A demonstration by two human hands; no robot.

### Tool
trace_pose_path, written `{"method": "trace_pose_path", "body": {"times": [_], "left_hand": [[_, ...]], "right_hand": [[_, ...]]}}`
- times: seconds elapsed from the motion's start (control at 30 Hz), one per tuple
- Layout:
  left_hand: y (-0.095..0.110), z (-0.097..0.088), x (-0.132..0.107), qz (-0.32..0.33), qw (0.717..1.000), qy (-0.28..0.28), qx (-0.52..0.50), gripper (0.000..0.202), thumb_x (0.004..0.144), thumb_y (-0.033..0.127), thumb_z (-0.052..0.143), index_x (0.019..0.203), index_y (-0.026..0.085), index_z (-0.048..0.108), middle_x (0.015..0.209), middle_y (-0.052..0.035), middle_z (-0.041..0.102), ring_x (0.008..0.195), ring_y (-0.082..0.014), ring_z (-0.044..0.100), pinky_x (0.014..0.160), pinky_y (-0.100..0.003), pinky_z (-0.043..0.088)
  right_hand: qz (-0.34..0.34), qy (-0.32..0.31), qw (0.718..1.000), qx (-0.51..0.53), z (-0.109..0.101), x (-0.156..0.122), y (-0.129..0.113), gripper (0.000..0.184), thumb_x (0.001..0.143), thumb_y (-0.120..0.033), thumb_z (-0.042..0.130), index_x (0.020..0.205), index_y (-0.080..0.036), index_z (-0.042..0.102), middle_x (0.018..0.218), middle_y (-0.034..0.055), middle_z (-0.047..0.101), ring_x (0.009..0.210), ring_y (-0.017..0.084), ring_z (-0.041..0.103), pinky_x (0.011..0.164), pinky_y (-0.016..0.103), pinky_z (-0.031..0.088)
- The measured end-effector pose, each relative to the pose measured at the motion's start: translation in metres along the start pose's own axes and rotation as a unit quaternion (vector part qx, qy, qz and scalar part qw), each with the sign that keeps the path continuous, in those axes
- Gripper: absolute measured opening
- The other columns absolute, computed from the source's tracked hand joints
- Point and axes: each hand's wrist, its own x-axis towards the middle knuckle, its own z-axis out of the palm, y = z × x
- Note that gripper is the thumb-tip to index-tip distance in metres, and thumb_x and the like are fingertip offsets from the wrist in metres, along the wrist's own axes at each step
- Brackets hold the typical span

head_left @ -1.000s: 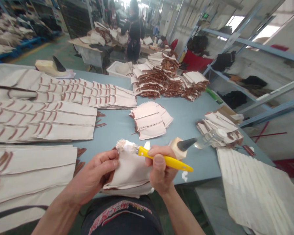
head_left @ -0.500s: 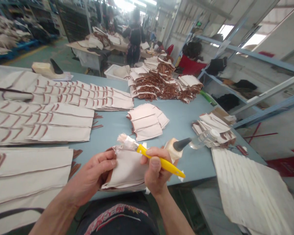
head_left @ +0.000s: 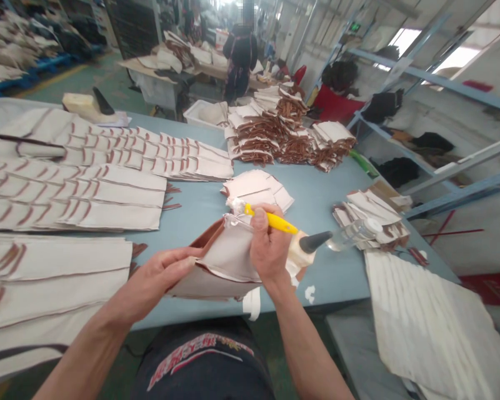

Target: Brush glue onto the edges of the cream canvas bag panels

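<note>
My right hand (head_left: 270,244) is closed around the yellow handle of a brush (head_left: 281,222). Its bristle end, coated in something white, is at the upper corner of a cream fabric piece (head_left: 229,250) with a brown inner side. Thumb above and fingers beneath, my left hand (head_left: 158,278) grips the left edge of that piece, which bends up and shows its brown side. The piece lies over other layers at the table's front edge. Just right of my right hand sits a cream-coloured block-like object with a dark cone-shaped part (head_left: 315,242), partly hidden.
Overlapping rows of cream panels (head_left: 120,200) cover the left of the blue table (head_left: 195,214). A small stack (head_left: 260,186) lies ahead, with tall brown-edged piles (head_left: 270,133) behind. To the right are a clear bottle (head_left: 354,234) and a hanging pale sheet (head_left: 425,316). A person (head_left: 239,55) stands farther back.
The brush and my right hand have moved up and away, to the fabric's far corner. The fabric's left side has opened, showing more brown. My left hand has shifted slightly left.
</note>
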Motion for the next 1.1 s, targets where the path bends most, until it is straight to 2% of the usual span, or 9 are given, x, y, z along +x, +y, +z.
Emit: {"method": "trace_pose_path", "body": {"times": [0.13,0.27,0.37,0.47,0.57,0.67,0.8,0.97,1.1], "left_hand": [[-0.011,-0.007,-0.01,0.104,0.975,0.02,0.194,0.027,0.092,0.046,0.076,0.091,0.02,0.084,0.087,-0.0026,0.083,0.082,-0.022,0.074,0.072,-0.024,0.056],[-0.004,0.003,-0.021,0.196,0.937,0.008,0.289,0.028,0.103,0.035,0.06,0.095,0.02,0.083,0.085,-0.0005,0.082,0.075,-0.0173,0.074,0.068,-0.02,0.053],[-0.001,0.007,-0.025,0.23,0.922,-0.02,0.312,0.03,0.107,0.031,0.056,0.103,0.021,0.084,0.088,0.0001,0.084,0.076,-0.0154,0.076,0.07,-0.018,0.053],[-0.007,0.005,-0.027,0.24,0.913,-0.026,0.329,0.032,0.108,0.027,0.054,0.102,0.021,0.084,0.092,-0.0009,0.086,0.08,-0.0161,0.078,0.073,-0.019,0.054],[-0.013,0.003,-0.027,0.245,0.903,-0.006,0.352,0.031,0.107,0.026,0.055,0.094,0.021,0.083,0.095,-0.0022,0.087,0.085,-0.0177,0.079,0.077,-0.019,0.056],[-0.015,0.002,-0.027,0.245,0.901,-0.015,0.358,0.032,0.107,0.024,0.054,0.093,0.021,0.082,0.094,-0.0016,0.087,0.085,-0.0167,0.081,0.076,-0.017,0.057],[-0.019,0.003,-0.027,0.265,0.889,-0.018,0.374,0.033,0.109,0.021,0.052,0.099,0.019,0.083,0.095,-0.003,0.088,0.082,-0.0162,0.083,0.073,-0.016,0.059],[-0.031,0.006,-0.021,0.359,0.831,0.013,0.425,0.029,0.109,0.016,0.052,0.105,0.019,0.08,0.102,-0.0081,0.089,0.085,-0.0206,0.085,0.087,-0.023,0.066],[-0.036,0.007,-0.018,0.405,0.808,0.008,0.428,0.03,0.107,0.009,0.051,0.108,0.022,0.077,0.099,-0.0085,0.088,0.093,-0.0236,0.086,0.094,-0.028,0.068]], "right_hand": [[0.057,-0.012,0.998,-0.001,0.009,0.008,0.006,0.035,0.113,-0.049,0.053,0.101,-0.022,0.071,0.078,-0.002,0.068,0.07,0.016,0.062,0.067,0.029,0.05],[0.074,-0.031,0.997,0.002,0.024,0.004,0.01,0.036,0.11,-0.051,0.053,0.1,-0.022,0.071,0.077,-0.0019,0.068,0.068,0.016,0.062,0.066,0.03,0.049],[0.083,0.018,0.996,0.016,0.02,-0.002,0.009,0.034,0.109,-0.051,0.055,0.101,-0.023,0.071,0.073,-0.0026,0.067,0.068,0.017,0.065,0.069,0.03,0.052],[0.12,0.061,0.987,0.084,0.0,-0.012,-0.001,0.032,0.11,-0.051,0.059,0.099,-0.023,0.071,0.067,-0.0045,0.065,0.062,0.014,0.063,0.065,0.027,0.052],[0.223,0.034,0.956,0.186,-0.024,-0.028,-0.02,0.037,0.109,-0.054,0.063,0.091,-0.023,0.071,0.054,-0.0083,0.055,0.045,0.01,0.047,0.047,0.021,0.038],[0.28,0.009,0.931,0.233,-0.04,-0.044,-0.038,0.039,0.108,-0.051,0.066,0.084,-0.022,0.071,0.05,-0.0096,0.049,0.041,0.007,0.039,0.043,0.018,0.034],[0.281,0.012,0.932,0.228,-0.043,-0.055,-0.05,0.04,0.107,-0.05,0.069,0.08,-0.021,0.072,0.047,-0.0097,0.048,0.037,0.006,0.039,0.04,0.016,0.032],[0.303,0.048,0.929,0.206,-0.038,-0.058,-0.054,0.042,0.105,-0.052,0.07,0.078,-0.02,0.071,0.045,-0.0104,0.047,0.035,0.005,0.037,0.039,0.015,0.033],[0.369,-0.012,0.903,0.218,-0.038,-0.062,-0.059,0.045,0.104,-0.055,0.068,0.075,-0.021,0.068,0.043,-0.0117,0.04,0.033,0.006,0.032,0.035,0.016,0.029]]}}
